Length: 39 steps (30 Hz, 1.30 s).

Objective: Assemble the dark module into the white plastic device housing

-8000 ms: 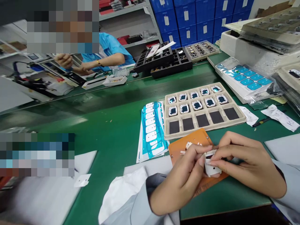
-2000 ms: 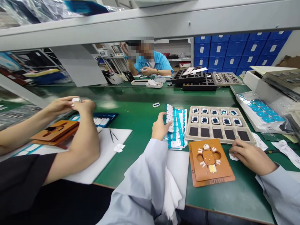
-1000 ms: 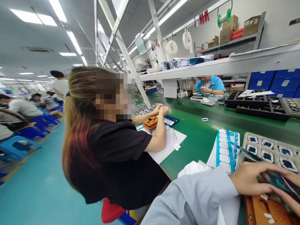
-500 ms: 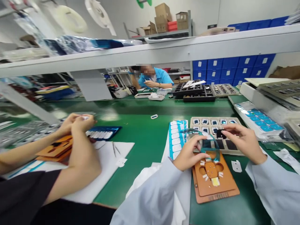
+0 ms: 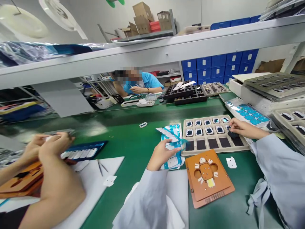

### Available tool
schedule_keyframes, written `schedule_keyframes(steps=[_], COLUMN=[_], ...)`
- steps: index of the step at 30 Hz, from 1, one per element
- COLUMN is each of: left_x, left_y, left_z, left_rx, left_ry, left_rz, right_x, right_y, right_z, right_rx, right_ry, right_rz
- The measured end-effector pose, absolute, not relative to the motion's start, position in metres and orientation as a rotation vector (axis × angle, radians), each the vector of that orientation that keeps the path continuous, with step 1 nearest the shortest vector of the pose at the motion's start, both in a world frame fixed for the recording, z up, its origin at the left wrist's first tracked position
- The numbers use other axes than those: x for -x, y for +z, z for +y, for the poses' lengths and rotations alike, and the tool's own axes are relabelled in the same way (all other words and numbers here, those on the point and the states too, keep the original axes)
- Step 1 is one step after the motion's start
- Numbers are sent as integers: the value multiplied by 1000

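"In the head view, what has changed at the right hand (image 5: pixel 245 128)?"

"It has moved from the middle of the cream compartment tray (image 5: pixel 214 153) to its right end. Its fingers are closed on the black flat piece (image 5: pixel 233 134), which is now over the right-hand column, around the middle and bottom rows. I can't tell whether the piece touches the tray"

"And the left hand (image 5: pixel 163 154)?"

"It held the translucent blue film (image 5: pixel 184 143) above the orange fixture plate (image 5: pixel 202 194) half a second ago. Now it is over the blue-and-white adhesive label sheets (image 5: pixel 172 162), left of the tray. The film is at its fingertips, thumb and fingers a little apart, but I can't tell whether they grip it or merely touch it"

"So the fixture plate is easier to see?"

"Yes, its whole cut-out recess shows, with white tabs around it and a yellow patch at the lower edge. The white die-cut piece (image 5: pixel 231 162) stays on the green tabletop (image 5: pixel 128 140), just right of the plate. The loose white-rimmed part (image 5: pixel 143 125) also remains on the tabletop, beyond the label sheets"
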State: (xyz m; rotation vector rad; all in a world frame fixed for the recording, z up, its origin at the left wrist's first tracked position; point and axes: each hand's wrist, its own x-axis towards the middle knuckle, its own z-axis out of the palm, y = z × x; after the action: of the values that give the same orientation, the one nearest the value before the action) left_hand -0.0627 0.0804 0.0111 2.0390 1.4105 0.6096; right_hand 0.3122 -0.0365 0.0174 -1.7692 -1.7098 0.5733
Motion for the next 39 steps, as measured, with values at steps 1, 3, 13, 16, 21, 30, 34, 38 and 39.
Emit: schedule_keyframes(steps=[1,3,13,16,21,30,34,38,39], left_x=[64,64,42,35,31,24,16,16,16], left_y=[12,13,-1,-6,-11,-1,-1,-2,-3], left_z=[80,79,51,46,47,40,33,26,25], left_rx=[-2045,-2065,-2311,-2367,-2435,-2595,-2598,-2491,-2478], left_ry=[568,503,802,883,983,985,1009,1182,1194], left_rz=[1454,1542,1775,1670,1348,484,315,325,329], right_x=[-311,-311,-316,-315,-316,-245,-177,-139,-134], right_y=[16,13,10,15,23,45,43,34,33], right_z=[-36,-33,-31,-32,-35,-46,-56,-64,-66], right_rx=[1776,1793,1864,1843,1783,1428,1208,1069,1053], right_ry=[588,608,602,617,640,914,1080,1098,1101], right_rz=[-1754,-1827,-1906,-1860,-1675,-1182,-1054,-980,-971])
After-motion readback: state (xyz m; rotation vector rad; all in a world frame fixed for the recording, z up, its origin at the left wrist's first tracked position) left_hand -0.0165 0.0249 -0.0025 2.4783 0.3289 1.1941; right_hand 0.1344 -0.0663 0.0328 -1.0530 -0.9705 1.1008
